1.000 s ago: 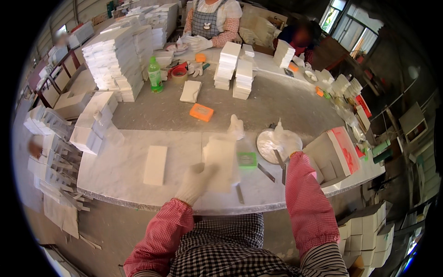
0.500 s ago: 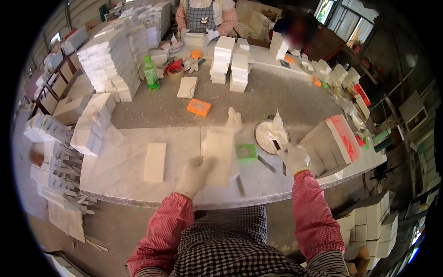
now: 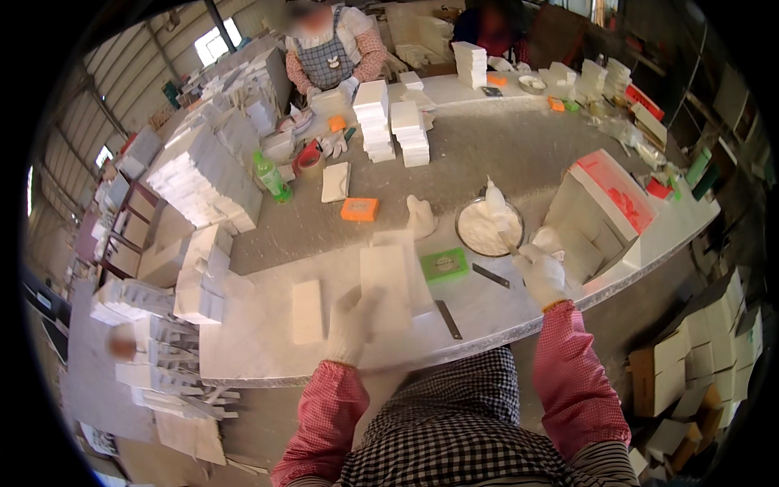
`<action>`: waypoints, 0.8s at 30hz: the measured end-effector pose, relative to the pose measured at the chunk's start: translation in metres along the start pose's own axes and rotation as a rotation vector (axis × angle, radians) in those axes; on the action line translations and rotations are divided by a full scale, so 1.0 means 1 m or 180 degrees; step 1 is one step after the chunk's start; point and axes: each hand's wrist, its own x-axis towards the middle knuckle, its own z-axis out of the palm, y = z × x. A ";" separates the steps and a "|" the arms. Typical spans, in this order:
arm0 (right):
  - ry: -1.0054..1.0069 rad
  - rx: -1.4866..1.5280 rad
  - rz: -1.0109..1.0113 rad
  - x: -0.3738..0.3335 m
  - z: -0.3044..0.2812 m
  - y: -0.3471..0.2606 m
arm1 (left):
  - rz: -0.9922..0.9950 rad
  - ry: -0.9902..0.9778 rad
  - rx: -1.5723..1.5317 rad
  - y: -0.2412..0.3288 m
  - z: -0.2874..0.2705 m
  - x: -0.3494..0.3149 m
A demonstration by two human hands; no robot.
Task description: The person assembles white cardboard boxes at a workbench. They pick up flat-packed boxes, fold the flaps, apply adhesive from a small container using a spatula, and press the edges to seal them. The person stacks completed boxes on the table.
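Note:
My gloved left hand (image 3: 349,326) grips the left edge of a white tile (image 3: 386,280), fingers closed. The tile overlaps another pale tile (image 3: 420,296), and a separate white tile (image 3: 308,312) lies to its left. On the right, my gloved right hand (image 3: 544,274) is closed on a narrow scraper (image 3: 510,242) whose tip reaches the rim of a round bowl (image 3: 461,237). White paste (image 3: 485,231) fills the bowl, and a white squeeze bottle (image 3: 494,197) leans in it. Two flat metal blades (image 3: 491,276) lie between my hands, beside a green box (image 3: 444,265).
A white carton with a red panel (image 3: 613,195) stands right of the bowl. Tile stacks (image 3: 203,174) rise at the left; more stacks (image 3: 373,122) stand across the table. An orange box (image 3: 359,209) and a green bottle (image 3: 272,177) lie beyond my hands. A co-worker (image 3: 333,53) stands opposite.
The view has swung and tilted, shifting the scene. My right hand has drawn the scraper back toward the bowl's near right rim. My left hand stays on the tile.

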 end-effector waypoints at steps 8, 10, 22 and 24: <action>0.0040 0.1175 0.0430 -0.053 0.002 0.007 | 0.0527 0.0091 0.0322 0.019 -0.004 0.012; 0.0101 0.1387 0.0467 -0.061 0.003 0.004 | 0.0945 -0.0184 0.0065 0.035 0.015 0.032; 0.0780 0.1435 0.0290 -0.091 0.006 0.001 | 0.2923 -0.0049 0.3549 0.069 0.185 0.114; 0.0773 0.1527 0.0423 -0.093 0.001 0.005 | 0.2676 -0.0258 0.2944 0.069 0.179 0.110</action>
